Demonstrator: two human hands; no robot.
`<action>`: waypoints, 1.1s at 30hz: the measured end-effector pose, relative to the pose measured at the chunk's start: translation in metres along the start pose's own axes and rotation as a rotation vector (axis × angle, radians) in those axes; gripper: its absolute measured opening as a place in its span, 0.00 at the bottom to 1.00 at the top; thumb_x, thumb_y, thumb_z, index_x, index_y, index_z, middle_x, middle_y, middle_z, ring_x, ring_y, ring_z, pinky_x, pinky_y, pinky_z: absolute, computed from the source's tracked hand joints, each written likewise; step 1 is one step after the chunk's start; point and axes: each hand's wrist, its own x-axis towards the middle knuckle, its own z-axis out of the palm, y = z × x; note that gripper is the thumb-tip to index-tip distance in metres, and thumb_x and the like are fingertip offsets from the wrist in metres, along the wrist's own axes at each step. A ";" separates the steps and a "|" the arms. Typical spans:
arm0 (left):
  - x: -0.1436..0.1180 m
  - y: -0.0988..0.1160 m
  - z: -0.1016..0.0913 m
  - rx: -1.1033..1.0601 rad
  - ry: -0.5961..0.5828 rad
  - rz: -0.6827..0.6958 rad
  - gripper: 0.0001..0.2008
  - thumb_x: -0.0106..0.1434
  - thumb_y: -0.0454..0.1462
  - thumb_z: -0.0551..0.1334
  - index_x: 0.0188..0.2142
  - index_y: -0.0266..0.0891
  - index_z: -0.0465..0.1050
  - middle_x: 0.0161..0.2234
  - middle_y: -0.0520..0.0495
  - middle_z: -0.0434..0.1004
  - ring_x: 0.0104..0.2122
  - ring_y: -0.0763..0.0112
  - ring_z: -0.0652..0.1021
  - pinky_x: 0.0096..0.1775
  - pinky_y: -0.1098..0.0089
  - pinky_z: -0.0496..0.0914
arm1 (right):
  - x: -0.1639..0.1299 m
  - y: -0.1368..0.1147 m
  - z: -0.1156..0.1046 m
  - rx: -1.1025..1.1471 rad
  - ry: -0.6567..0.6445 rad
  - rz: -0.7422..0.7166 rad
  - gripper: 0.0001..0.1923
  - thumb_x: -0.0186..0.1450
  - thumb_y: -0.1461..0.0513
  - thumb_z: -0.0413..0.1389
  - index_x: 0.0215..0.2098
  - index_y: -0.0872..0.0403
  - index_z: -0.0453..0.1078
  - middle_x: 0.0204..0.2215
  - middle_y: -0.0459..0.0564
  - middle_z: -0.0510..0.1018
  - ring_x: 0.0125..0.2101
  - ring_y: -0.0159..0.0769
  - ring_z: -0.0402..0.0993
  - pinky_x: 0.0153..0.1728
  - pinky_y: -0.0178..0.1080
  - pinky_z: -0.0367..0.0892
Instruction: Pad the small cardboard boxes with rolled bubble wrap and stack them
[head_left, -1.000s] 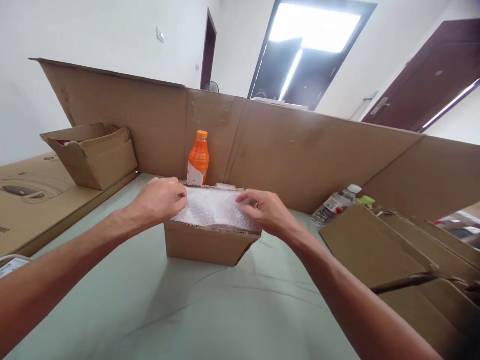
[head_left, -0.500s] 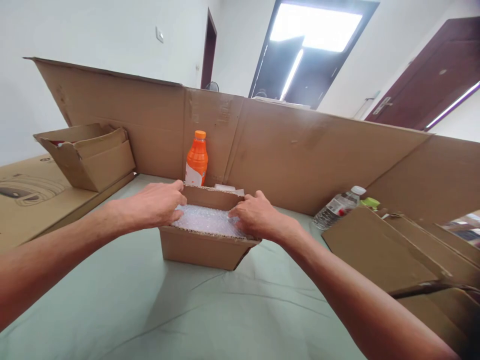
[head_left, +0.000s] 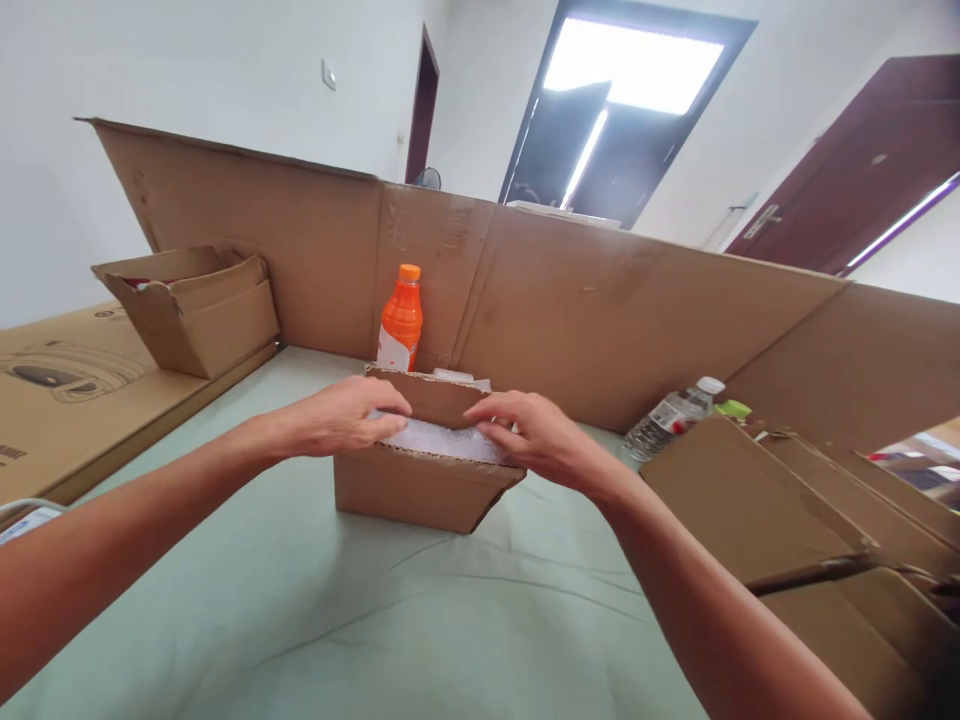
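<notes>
1. A small cardboard box [head_left: 420, 490] sits open in the middle of the desk [head_left: 375, 620], which is covered in pale green cloth.
2. White bubble wrap [head_left: 442, 440] fills the top of the box, level with its rim.
3. The left hand [head_left: 341, 418] rests at the box's left rim, its fingers loosely curled and lying on the bubble wrap and the far flap [head_left: 427, 395], gripping nothing firmly.
4. The right hand [head_left: 536, 435] lies at the right rim, fingers bent and pressing on the bubble wrap just beside the flap.
5. An orange bottle [head_left: 401, 318] stands upright just behind the box, against a tall cardboard wall [head_left: 600, 320].
6. A clear water bottle [head_left: 671, 415] lies tilted to the right, near flattened cardboard [head_left: 750, 500].
7. Another open box [head_left: 196, 308] sits well apart at the far left.
</notes>
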 end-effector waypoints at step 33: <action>-0.047 0.002 0.151 -0.821 0.108 -0.330 0.29 0.56 0.44 0.64 0.56 0.39 0.68 0.52 0.39 0.78 0.50 0.55 0.80 0.48 0.58 0.76 | -0.152 0.044 0.118 0.318 0.337 0.695 0.14 0.65 0.51 0.54 0.39 0.53 0.67 0.31 0.52 0.79 0.29 0.41 0.74 0.32 0.42 0.68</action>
